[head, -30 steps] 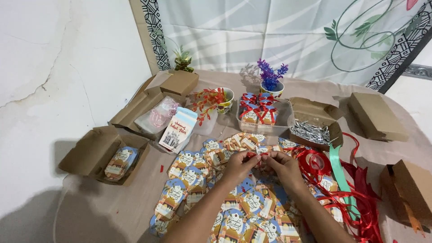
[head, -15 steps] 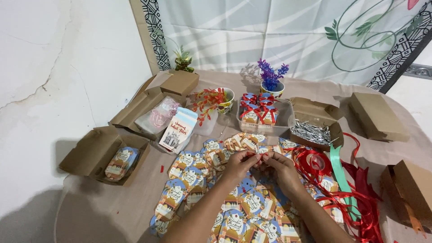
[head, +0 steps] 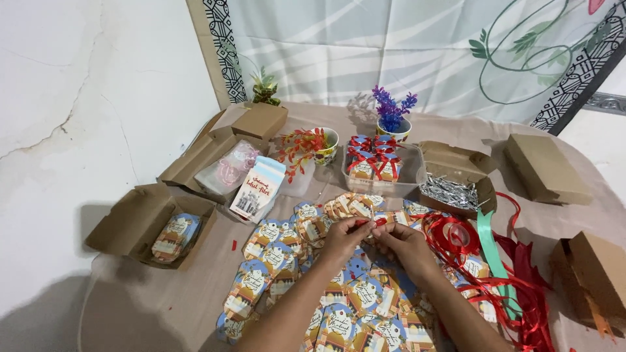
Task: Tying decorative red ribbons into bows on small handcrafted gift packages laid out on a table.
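Observation:
My left hand (head: 343, 238) and my right hand (head: 399, 242) meet over the middle of the table, fingertips pinched on a short piece of red ribbon (head: 369, 223) and a small printed packet between them. Under and around my hands lies a spread of several small blue and orange printed packets (head: 280, 261). A clear tray (head: 412, 184) behind my hands holds packets tied with red bows (head: 373, 158). Loose red ribbon (head: 515, 280) trails to the right of my right hand.
Open brown cardboard boxes stand at the left (head: 140, 220), back left (head: 225, 143), back right (head: 544, 168) and right edge (head: 590, 274). One box holds silver shredded foil (head: 448, 191). A green ribbon (head: 490, 248), a purple flower pot (head: 391, 117), a cup with red sprigs (head: 324, 143) and a white wall surround the table.
My hands have stayed together over the packets, shifting only slightly while working the red ribbon. Nothing else on the table has moved.

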